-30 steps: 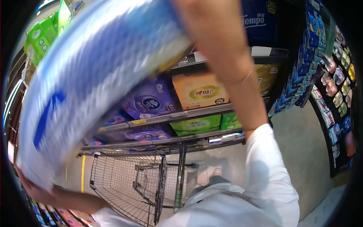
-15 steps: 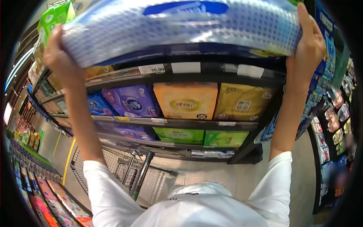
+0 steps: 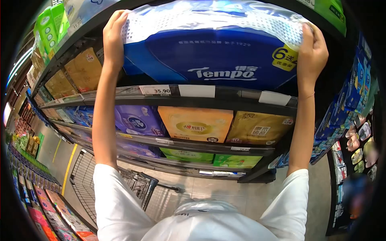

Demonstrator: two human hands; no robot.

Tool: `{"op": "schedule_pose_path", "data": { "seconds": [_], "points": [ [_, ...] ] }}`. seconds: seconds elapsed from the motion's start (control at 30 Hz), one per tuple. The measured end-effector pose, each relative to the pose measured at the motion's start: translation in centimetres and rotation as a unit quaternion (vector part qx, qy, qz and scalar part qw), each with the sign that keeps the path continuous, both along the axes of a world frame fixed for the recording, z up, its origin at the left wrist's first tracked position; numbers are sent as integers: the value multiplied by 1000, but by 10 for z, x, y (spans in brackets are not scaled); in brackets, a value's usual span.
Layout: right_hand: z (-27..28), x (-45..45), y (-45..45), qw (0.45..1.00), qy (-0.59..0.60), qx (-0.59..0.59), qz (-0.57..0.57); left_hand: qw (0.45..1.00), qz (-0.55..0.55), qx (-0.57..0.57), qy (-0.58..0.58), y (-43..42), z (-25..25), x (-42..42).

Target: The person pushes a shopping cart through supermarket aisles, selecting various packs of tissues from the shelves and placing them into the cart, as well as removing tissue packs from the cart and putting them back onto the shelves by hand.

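A large plastic-wrapped pack of Tempo tissues [image 3: 209,58] sits at the upper shelf, its dark blue front facing me and its dotted white and blue top partly in view. My left hand [image 3: 115,40] grips its left end near the top edge. At the opposite end, my right hand [image 3: 313,52] has its fingers closed on the wrap beside the yellow label. Both arms reach forward, held wide apart. Whether the pack rests fully on the shelf I cannot tell.
Below runs a shelf edge with price tags [image 3: 155,90]. Lower shelves hold an orange tissue pack [image 3: 195,124], a purple pack [image 3: 138,120] and a gold pack [image 3: 259,128]. A shopping cart [image 3: 138,188] stands at lower left. Blue packs [image 3: 350,96] hang at right.
The tissue pack has moved away from me towards the shelf, and its blue front now shows more. Both hands went with it and are closer together.
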State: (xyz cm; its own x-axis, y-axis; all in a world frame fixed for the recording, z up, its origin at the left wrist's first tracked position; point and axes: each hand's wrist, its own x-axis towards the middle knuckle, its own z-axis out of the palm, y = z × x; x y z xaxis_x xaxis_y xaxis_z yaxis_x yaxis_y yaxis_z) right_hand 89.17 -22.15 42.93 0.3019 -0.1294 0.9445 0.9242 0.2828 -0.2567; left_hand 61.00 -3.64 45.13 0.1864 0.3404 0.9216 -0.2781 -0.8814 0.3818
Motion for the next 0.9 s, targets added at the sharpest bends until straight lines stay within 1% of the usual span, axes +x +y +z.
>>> {"op": "schedule_pose_path", "data": {
  "seconds": [0.03,0.07,0.13,0.2,0.23,0.27,0.3,0.33,0.4,0.47,0.5,0.6,0.63,0.67,0.73,0.77,0.8,0.83,0.87,0.9],
  "points": [
    [-2,-1,3,999,2,35,30,999,-11,22,-28,0,-8,1],
    [-6,-1,6,999,0,32,31,997,-21,43,-55,1,-20,2],
    [-16,-3,8,994,-16,79,67,989,89,101,-55,6,-47,-1],
    [-34,-3,9,995,-12,75,67,978,128,112,-122,5,-73,11],
    [-40,0,12,993,-4,75,95,977,125,113,-128,11,-73,13],
    [-40,3,14,989,2,77,125,984,88,103,-117,16,-72,13],
    [-35,5,13,989,-8,33,144,989,52,93,-104,19,-68,13],
    [-30,16,17,986,25,-32,161,991,78,76,-76,25,-58,16],
    [-20,24,32,960,131,-149,199,996,81,-7,-36,32,-38,32],
    [-24,31,51,962,141,-172,162,995,-6,-93,-43,49,-30,51],
    [-25,33,63,979,143,-124,72,995,17,-80,-49,56,-26,56],
    [-30,31,61,979,142,-112,92,996,-8,-81,-44,60,-34,56],
    [-29,26,57,971,153,-124,132,994,-31,-93,-39,54,-36,54],
    [-35,37,59,968,149,-126,155,994,-25,-95,-39,53,-40,54],
    [-49,50,62,973,148,-126,123,992,12,-109,-57,55,-52,55],
    [-55,51,62,972,157,-125,121,991,-20,-121,-47,52,-60,53],
    [-65,61,64,968,188,-148,76,991,-1,-131,-24,55,-71,51],
    [-65,45,56,968,164,-165,93,992,40,-119,18,53,-80,47],
    [-69,31,54,962,197,-157,109,986,95,-125,61,51,-91,41],
    [-76,29,49,963,158,-207,63,975,134,-130,118,47,-96,30]
  ]
}}
